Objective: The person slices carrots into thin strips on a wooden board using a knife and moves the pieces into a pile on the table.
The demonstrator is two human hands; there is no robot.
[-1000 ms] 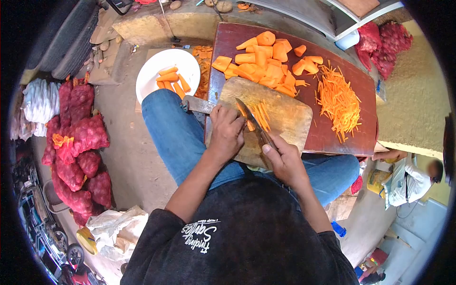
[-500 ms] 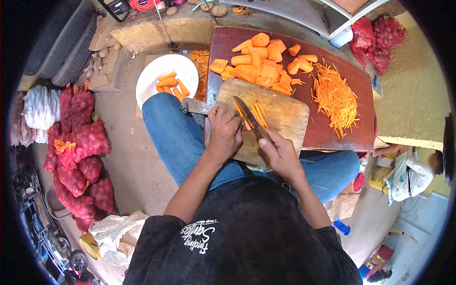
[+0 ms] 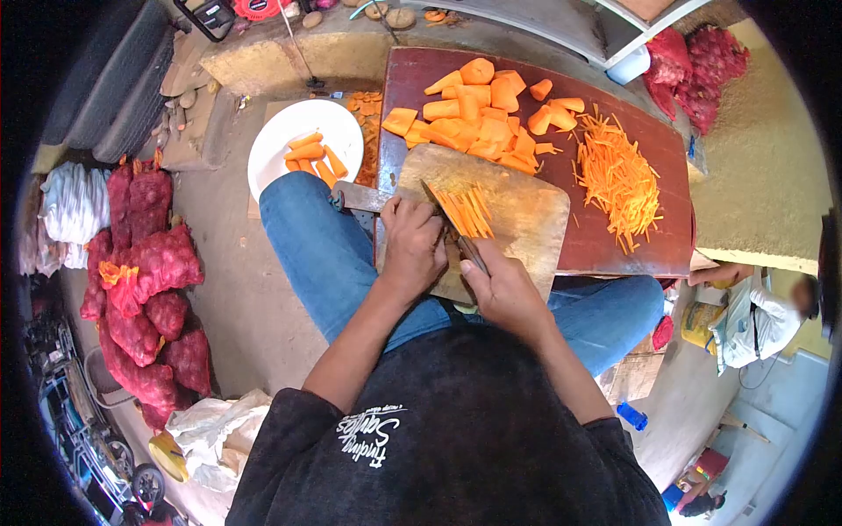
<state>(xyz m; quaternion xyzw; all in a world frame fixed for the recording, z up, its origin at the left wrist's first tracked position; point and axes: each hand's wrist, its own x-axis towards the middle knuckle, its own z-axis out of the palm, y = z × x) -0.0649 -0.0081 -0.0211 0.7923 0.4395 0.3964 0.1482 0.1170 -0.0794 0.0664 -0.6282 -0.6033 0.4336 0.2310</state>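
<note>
One knife [image 3: 472, 252] in right hand [image 3: 509, 285], fingers wrapped snugly round handle. Blade slanting away from body, tip up-left, along left side of cut sticks [image 3: 469, 213]. Left hand [image 3: 412, 241] just beside blade, fingers curled under, knuckles up; fingertips hidden, so cannot tell how far closed or whether round any carrot piece. Both hands over wooden board [image 3: 531, 232]; sticks on board in loose row, side by side. Metal strip [image 3: 361, 197] just beside left hand, poking out past board's left edge. Board partly on desk [image 3: 592, 254], partly over lap, at an angle.

Peeled chunks [image 3: 478, 131] heaped on desk just beyond board. Big pile of shreds [image 3: 618, 180] on desk, right of chunks, apart from board. White basin [image 3: 267, 153] left of desk, by left knee; several carrots [image 3: 305, 153] inside. Peelings [image 3: 366, 103] on floor between basin and desk. Jeans [image 3: 303, 237] on both sides of board.

Farther left: stacked red net sacks [image 3: 145, 307], white plastic bags [image 3: 74, 206] near them, tires [image 3: 114, 83] beyond. Pale sack [image 3: 219, 438] lower left. More net sacks upper right, near pale bucket [image 3: 630, 64]. Co-worker in white top [image 3: 750, 324] at far right.
</note>
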